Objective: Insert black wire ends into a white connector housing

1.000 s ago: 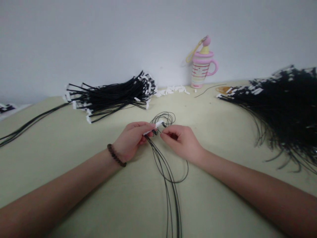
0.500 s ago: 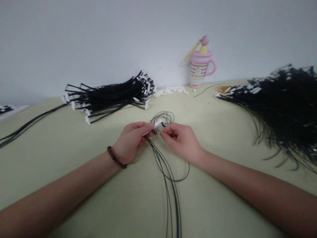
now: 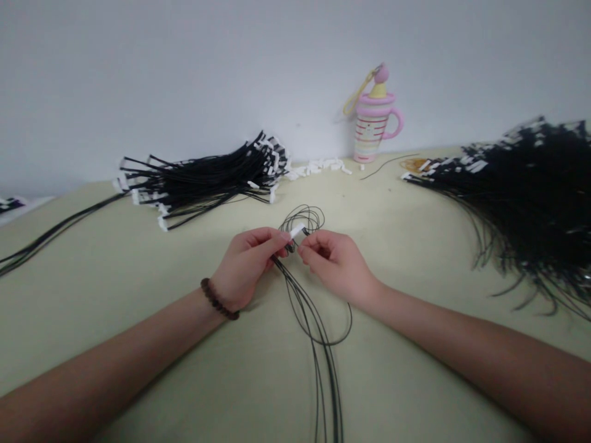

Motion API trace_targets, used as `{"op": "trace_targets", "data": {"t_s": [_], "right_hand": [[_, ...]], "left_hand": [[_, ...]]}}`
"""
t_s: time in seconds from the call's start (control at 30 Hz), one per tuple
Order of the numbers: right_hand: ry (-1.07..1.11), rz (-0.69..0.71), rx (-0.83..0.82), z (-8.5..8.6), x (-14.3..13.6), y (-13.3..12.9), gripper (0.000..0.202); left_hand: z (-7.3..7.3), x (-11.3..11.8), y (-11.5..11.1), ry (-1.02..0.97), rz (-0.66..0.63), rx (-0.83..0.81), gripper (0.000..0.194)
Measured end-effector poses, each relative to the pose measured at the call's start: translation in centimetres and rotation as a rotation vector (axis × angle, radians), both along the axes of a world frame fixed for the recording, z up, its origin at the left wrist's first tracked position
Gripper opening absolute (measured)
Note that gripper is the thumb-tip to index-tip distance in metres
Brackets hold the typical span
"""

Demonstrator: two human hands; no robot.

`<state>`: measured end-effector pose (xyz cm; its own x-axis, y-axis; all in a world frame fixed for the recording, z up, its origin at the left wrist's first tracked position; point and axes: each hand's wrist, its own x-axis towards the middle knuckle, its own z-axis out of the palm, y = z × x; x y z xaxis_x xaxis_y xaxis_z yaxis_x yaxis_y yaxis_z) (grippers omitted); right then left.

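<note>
My left hand (image 3: 252, 261), with a dark beaded bracelet at the wrist, pinches a small white connector (image 3: 297, 231) between thumb and fingers. Several thin black wires (image 3: 307, 301) run from under this hand toward the table's near edge, and one makes a wide loop to the right. Close to the connector's right end, my right hand (image 3: 337, 261) is closed in a pinch on a black wire (image 3: 305, 231); its curled fingers partly hide the wire. Behind both hands lies a loose coil of black wire (image 3: 307, 215).
A heap of black wires with white connectors (image 3: 207, 175) lies at the back left, loose white connectors (image 3: 318, 166) beside it. A pink-handled cup (image 3: 372, 129) stands by the wall. A larger pile of black wires (image 3: 535, 191) covers the right side of the table (image 3: 184, 357).
The left hand has shifted slightly, and the wires hanging toward the near edge have swung a little right. Both hands keep their pinch.
</note>
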<state>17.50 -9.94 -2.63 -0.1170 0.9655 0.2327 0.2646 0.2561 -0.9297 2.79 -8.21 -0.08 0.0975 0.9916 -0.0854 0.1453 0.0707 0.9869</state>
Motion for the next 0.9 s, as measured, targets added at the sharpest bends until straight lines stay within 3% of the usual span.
{"op": "trace_targets", "data": {"t_s": [0.43,0.63,0.9], "right_hand": [[-0.02,0.043,0.108,-0.01,0.2,-0.41,0.009],[-0.046,-0.052,0.12,-0.27,0.06,-0.34,0.011],[-0.097,-0.06,0.165,-0.37,0.17,-0.18,0.013]], "left_hand": [[-0.23,-0.13,-0.07,-0.019,-0.078,0.075,0.015],[-0.26,0.18,-0.1,0.009,-0.051,0.101,0.015],[-0.39,0.14,-0.46,0.05,-0.066,0.131,0.015]]}}
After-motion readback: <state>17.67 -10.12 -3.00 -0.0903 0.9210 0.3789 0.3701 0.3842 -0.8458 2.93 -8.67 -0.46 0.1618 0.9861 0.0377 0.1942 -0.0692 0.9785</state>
